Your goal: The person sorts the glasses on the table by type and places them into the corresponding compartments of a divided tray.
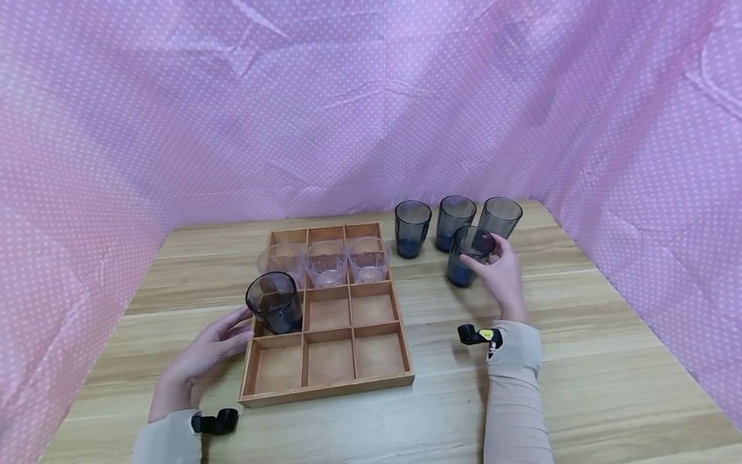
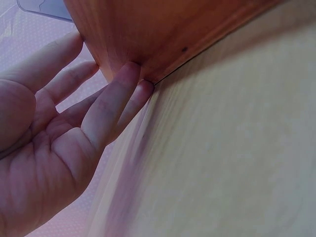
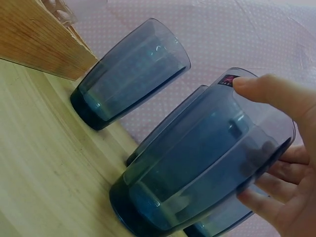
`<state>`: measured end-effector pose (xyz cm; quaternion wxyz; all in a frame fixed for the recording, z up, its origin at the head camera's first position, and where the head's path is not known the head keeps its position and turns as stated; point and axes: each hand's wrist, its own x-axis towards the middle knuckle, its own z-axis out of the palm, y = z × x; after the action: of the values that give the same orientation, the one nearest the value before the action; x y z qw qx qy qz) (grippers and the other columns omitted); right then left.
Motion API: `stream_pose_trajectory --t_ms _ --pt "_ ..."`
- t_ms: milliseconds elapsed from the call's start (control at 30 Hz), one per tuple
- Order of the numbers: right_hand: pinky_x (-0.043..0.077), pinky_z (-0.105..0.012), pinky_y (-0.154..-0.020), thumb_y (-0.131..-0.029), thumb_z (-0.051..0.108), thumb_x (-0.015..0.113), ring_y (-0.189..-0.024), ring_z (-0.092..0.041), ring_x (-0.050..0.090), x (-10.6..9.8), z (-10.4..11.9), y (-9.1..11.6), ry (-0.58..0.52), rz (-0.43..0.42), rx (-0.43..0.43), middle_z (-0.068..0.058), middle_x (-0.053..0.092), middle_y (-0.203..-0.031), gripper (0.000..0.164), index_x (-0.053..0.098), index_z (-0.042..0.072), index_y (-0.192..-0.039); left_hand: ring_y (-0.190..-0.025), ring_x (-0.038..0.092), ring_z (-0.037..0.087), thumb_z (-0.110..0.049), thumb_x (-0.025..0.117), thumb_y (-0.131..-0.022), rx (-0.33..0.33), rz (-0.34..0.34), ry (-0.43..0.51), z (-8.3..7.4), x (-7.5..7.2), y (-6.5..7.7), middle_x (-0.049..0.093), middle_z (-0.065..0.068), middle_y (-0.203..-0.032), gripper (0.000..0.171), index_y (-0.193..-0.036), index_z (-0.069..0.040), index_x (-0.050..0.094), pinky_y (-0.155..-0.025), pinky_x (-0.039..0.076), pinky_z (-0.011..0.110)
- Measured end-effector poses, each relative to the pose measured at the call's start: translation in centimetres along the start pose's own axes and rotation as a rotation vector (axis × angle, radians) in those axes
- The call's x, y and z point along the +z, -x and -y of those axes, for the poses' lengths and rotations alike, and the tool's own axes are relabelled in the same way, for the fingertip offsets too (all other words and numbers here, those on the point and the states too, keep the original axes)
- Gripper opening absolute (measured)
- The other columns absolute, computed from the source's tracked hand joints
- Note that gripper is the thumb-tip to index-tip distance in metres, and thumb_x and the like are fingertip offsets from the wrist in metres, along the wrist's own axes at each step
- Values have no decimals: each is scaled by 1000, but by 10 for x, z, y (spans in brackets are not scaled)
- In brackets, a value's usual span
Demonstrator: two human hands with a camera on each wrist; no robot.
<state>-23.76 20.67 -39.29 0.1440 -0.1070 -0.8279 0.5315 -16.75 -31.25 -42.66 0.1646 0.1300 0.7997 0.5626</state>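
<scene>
My right hand grips a dark grey-blue glass near its rim, thumb on one side and fingers on the other. In the right wrist view the glass leans, its base close over the table, with a small dark label near the thumb. My left hand has its fingers stretched out, fingertips touching the outer left side of the wooden compartment tray. Another dark glass stands in a left-column compartment, just behind a front one. Three clear glasses stand in a row across the tray behind it.
Three more dark glasses stand on the wooden table at the back right: a left one, a middle one and a right one close by my right hand. A pink dotted cloth hangs behind and at both sides.
</scene>
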Motion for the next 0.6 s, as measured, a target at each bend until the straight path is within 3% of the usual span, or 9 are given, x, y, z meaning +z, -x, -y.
stream_pose_trajectory --t_ms 200,433,533,600 --pt "40 -17 -89 -77 23 81 -124 -25 51 0 2 3 25 -8 -10 -19 55 -137 76 44 4 -141 -107 45 -22 -14 52 -99 -4 8 15 1 0 0 15 42 -151 69 -150 11 13 -89 47 10" --pt "42 -12 -89 -76 24 82 -122 -23 52 1 7 3 15 35 -49 -15 57 -134 75 47 5 -139 -107 45 -21 -13 52 -100 5 11 21 0 0 -1 14 42 -151 68 -150 11 13 -89 47 9" --pt "43 -10 -88 -77 20 82 -124 -23 52 4 11 3 -24 93 -76 -16 58 -134 74 47 3 -139 -108 44 -21 -14 52 -100 1 8 12 0 0 -1 15 41 -151 68 -151 9 14 -89 47 10" --pt "44 -14 -92 -78 16 81 -126 -24 51 6 13 3 -63 143 -87 -17 58 -134 73 46 2 -140 -108 44 -21 -14 52 -100 -1 7 10 1 0 -1 16 41 -151 68 -151 10 14 -89 47 10"
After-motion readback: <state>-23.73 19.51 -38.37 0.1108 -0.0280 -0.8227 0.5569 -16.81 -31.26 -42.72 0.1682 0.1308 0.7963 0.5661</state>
